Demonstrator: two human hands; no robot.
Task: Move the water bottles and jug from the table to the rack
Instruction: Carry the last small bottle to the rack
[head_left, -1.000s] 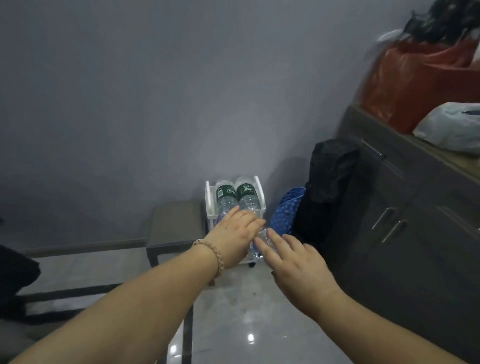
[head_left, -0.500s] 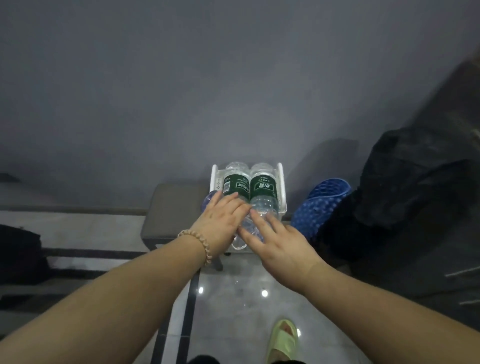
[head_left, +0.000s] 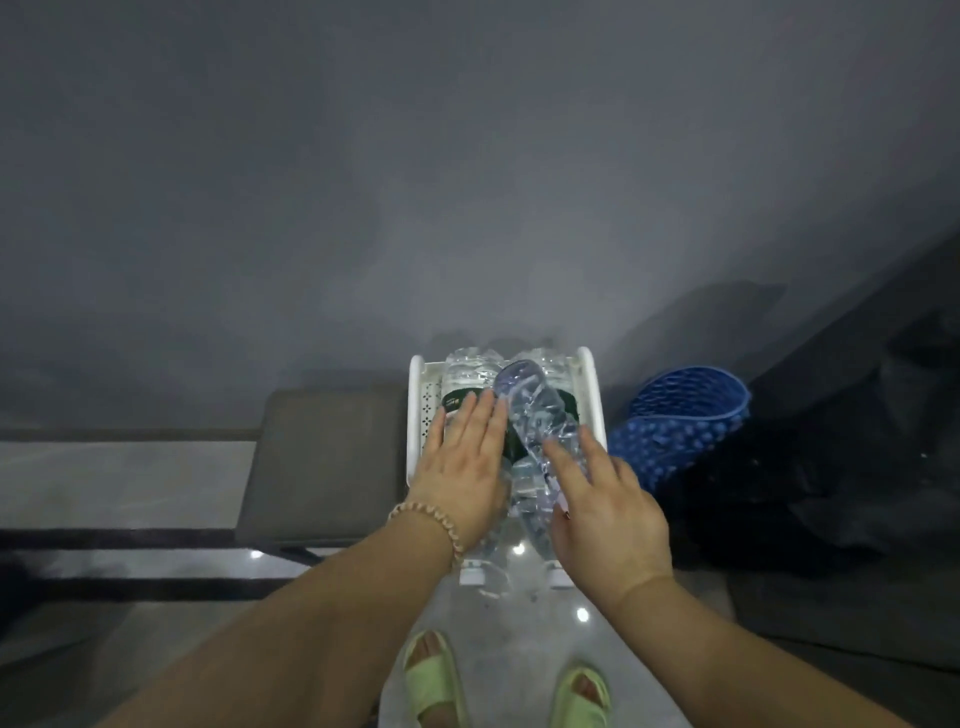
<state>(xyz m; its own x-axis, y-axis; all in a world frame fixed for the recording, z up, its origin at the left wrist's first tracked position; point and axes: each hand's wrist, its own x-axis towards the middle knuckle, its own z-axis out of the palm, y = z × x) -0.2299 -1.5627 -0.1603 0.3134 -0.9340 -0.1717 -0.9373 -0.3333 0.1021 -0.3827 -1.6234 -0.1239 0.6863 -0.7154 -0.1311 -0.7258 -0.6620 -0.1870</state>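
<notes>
centre of frame: white perforated plastic rack (head_left: 418, 415) holding clear plastic water bottles with dark green labels (head_left: 467, 375). left hand (head_left: 464, 467), fingers flat and spread, pressing on the left bottle. right hand (head_left: 608, 506) grasping a tilted clear label-less plastic bottle (head_left: 540, 410) lying across the others. right of rack: blue studded mat (head_left: 675, 421). bottom: green slippers (head_left: 431, 675).

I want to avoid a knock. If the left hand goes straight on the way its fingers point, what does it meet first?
Probably the green-labelled bottle lying in the white rack: the left hand already lies flat over it, fingers pointing toward the wall. Depth is unclear.
</notes>
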